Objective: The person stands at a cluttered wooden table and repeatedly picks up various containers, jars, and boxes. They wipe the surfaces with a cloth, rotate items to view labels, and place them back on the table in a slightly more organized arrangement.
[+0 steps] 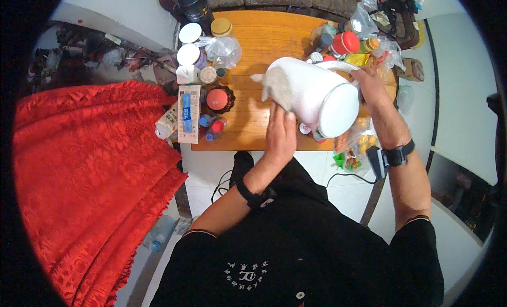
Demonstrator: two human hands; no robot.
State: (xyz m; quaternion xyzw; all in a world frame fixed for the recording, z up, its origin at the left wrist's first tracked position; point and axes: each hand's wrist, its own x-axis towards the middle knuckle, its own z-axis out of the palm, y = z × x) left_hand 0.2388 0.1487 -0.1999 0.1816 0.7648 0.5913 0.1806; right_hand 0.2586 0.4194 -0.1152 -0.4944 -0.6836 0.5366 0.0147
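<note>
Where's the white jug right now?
Head view, right of centre: the white jug is tilted over the wooden table, between the left hand and right hand.

White handled vessel (317, 90), tilted, over wooden surface (253, 48). Right grip (371, 86): on handle (337, 65). Left grip (281, 134): at grey cloth (279, 90) against vessel. Red-lidded jar (217, 99), left. Red drape (90, 175), far left.

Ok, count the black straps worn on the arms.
2: one strap on the left forearm, the other on the right forearm, behind the right grip, which holds the white jug. The sleeves may hide more.
</note>
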